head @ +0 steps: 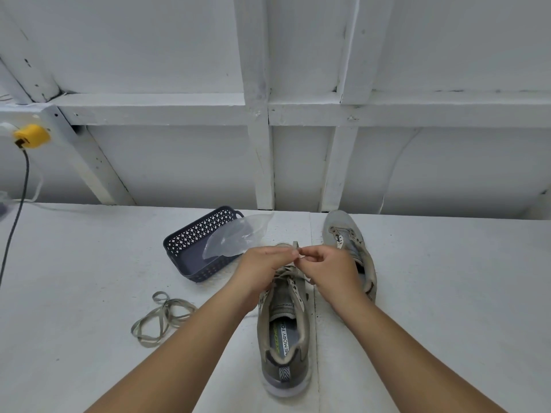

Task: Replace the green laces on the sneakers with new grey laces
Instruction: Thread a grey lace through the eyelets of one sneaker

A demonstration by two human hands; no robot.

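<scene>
Table (89,263): we work on a white top that runs back to a framed wall; all the task's things sit in its middle stretch, toward the far edge.
Near sneaker (284,332): we have it lengthwise, heel toward our edge and toe toward the far edge, so its eyelet rows run straight away from us.
Far sneaker (351,251): it lies just right of the near one, closer to the far edge, its eyelets looking bare.
Basket (190,248): dark, left of the toes, with a clear bag (235,236) resting in it.
Loose lace (162,317): we see it coiled left of the near sneaker, apart from it.
Lace in hand (295,248): a short end stands up above the toe, between both hands; we judge it is being threaded, with both hands equally near.
Left hand (262,269): fingers curled, tips pinching the lace end.
Right hand (331,266): fingers curled, thumb and forefinger pinching the same lace just beside the left.
</scene>
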